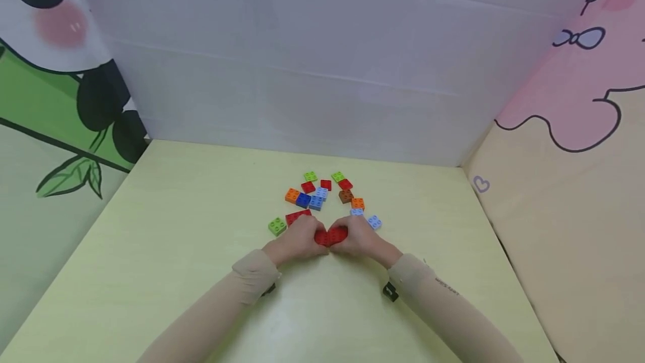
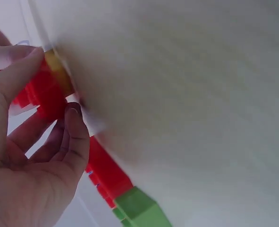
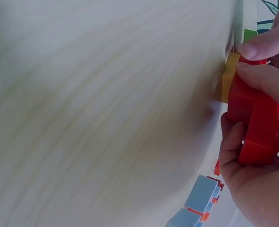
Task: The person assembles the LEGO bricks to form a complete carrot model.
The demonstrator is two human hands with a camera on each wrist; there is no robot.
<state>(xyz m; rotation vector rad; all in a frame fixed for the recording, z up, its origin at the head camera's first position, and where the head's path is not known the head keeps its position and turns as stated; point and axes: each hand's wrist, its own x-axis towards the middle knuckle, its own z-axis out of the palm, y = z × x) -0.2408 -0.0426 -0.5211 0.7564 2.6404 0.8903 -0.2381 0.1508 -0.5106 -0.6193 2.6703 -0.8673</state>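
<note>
Both hands meet close over the table, holding red toy building bricks. My left hand point(image 1: 300, 238) pinches a red brick point(image 2: 50, 92) between thumb and fingers. From the other side, my right hand point(image 1: 359, 237) grips a red brick point(image 3: 262, 123) with an angled shape, its fingers curled beneath. The two red pieces sit side by side between the hands in the head view. Under them, a yellow brick point(image 3: 230, 78) shows in both wrist views. Just beyond the left hand lie a long red brick point(image 1: 298, 216) and a lime green brick point(image 1: 277, 226).
Farther back are an orange brick point(image 1: 292, 195), a dark blue brick point(image 1: 303, 200), a brown brick point(image 1: 345, 196) and several small red, green and light blue ones. A light blue brick point(image 1: 374, 222) lies right of the right hand. Printed walls enclose the pale table point(image 1: 201, 212).
</note>
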